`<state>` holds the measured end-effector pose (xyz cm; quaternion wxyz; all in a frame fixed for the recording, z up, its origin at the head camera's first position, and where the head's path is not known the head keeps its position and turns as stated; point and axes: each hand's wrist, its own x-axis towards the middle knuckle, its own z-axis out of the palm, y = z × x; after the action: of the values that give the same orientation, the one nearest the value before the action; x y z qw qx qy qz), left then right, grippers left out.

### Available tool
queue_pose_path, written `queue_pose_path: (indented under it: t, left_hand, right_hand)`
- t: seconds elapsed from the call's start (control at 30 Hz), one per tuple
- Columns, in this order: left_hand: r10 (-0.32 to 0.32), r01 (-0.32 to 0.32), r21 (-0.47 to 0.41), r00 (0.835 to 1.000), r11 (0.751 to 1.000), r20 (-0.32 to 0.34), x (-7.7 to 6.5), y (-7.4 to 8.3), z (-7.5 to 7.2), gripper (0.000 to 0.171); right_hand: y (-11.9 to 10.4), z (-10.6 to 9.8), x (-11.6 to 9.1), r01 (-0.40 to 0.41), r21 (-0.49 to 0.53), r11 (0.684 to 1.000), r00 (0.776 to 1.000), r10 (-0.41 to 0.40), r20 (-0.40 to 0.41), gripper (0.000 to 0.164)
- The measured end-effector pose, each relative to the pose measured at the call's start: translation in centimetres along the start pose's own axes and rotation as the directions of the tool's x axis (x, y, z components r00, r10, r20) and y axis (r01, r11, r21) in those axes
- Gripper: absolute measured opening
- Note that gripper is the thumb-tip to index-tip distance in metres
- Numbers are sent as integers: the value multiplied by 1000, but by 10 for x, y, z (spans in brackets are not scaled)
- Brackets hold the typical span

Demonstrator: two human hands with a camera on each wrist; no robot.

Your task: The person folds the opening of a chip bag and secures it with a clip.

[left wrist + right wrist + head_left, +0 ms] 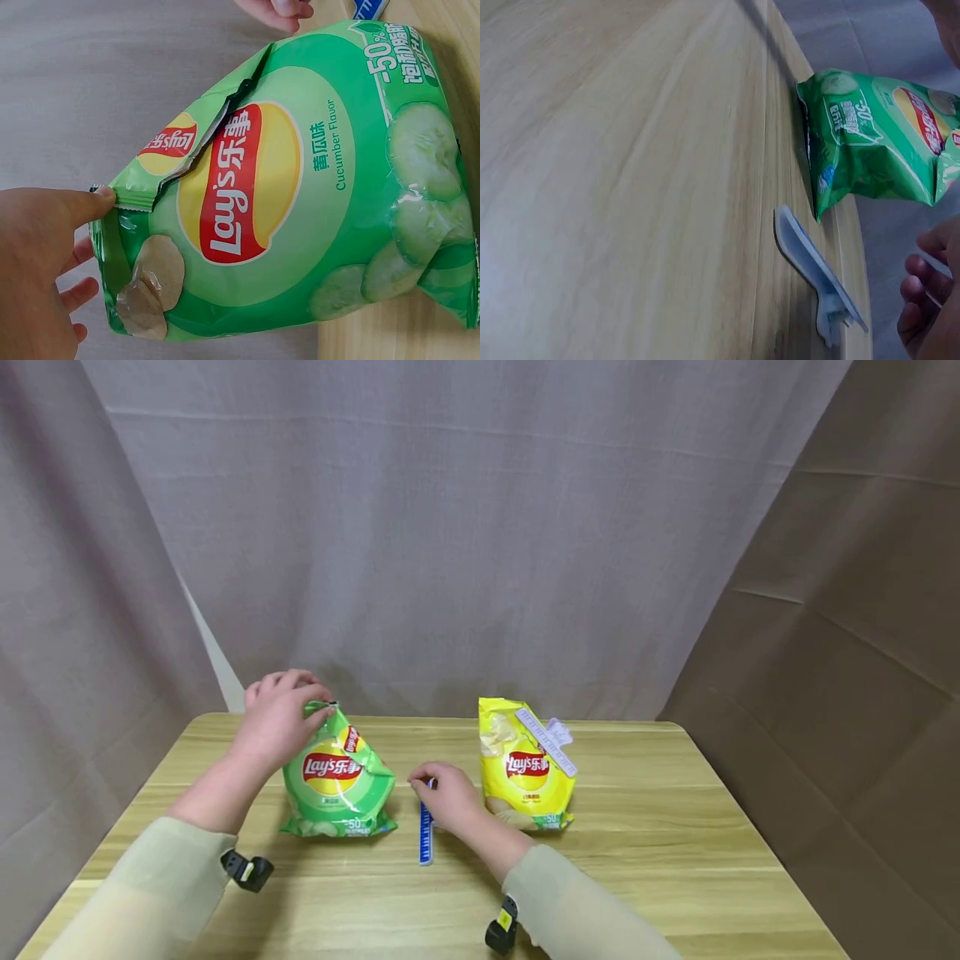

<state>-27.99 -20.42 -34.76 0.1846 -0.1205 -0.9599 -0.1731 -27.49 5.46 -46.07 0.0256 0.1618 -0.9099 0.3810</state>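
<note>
A green bag of Lay's cucumber chips (337, 806) stands on the left part of the table, its top corner folded down over the front. My left hand (276, 727) pinches that folded top between thumb and fingers, as the left wrist view shows with the thumb (103, 196) on the fold. Right of the bag lies a blue bag clip (426, 843) with a white edge. Over its far end hovers my right hand (450, 797), fingers loosely bent. In the right wrist view those fingers (922, 274) are apart from the clip (814, 266) and hold nothing.
A yellow Lay's bag (517, 797) stands right of my right hand, with a pale lilac clip (546, 743) slanting across its folded top. Both bags stand on a wooden table (675, 860). Grey curtains (480, 543) hang behind it.
</note>
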Motion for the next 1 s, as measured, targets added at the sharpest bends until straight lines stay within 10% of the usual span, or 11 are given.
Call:
queue_pose_path:
  t: [0.27,0.57,1.0]
  left_hand:
    - [-2,2,-3,1000,1000,-13,-1,-2,0,22]
    - [5,-5,2,1000,1000,-9,-1,-1,2,23]
    - [0,0,11,1000,1000,-3,-1,0,1,24]
  right_hand:
    - [-2,-5,-5,-18,-219,976,999,28,42,16]
    - [-5,1,-9,-14,-564,826,989,93,112,48]
    - [-5,7,-1,-96,-664,741,951,265,157,53]
